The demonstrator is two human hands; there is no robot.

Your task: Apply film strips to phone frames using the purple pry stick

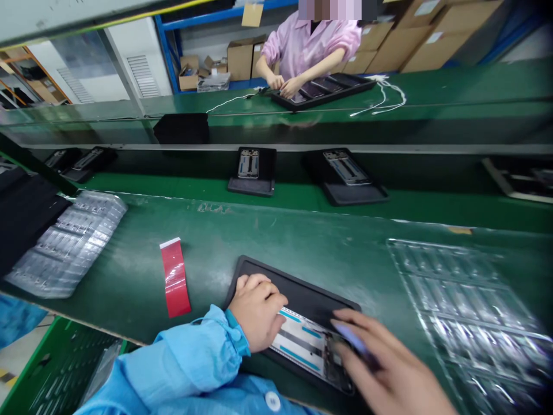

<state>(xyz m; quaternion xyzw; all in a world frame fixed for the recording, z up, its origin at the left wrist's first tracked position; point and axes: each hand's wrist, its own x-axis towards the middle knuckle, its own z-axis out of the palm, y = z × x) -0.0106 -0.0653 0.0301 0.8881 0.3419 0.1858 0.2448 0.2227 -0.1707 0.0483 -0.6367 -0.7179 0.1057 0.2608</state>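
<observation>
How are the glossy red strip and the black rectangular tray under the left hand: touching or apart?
Apart. The head view shows green tabletop between the glossy red strip and the black rectangular tray.

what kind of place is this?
Likely a phone assembly line: a phone frame lies in a black tray on the near bench, similar trays sit along an apparent conveyor, and a co-worker handles another tray opposite.

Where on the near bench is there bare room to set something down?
Bare green bench lies between red strip and black tray, and beyond that tray. Crowded: around the left hand, right hand and phone frame; at right, under the clear plastic tray.
</observation>
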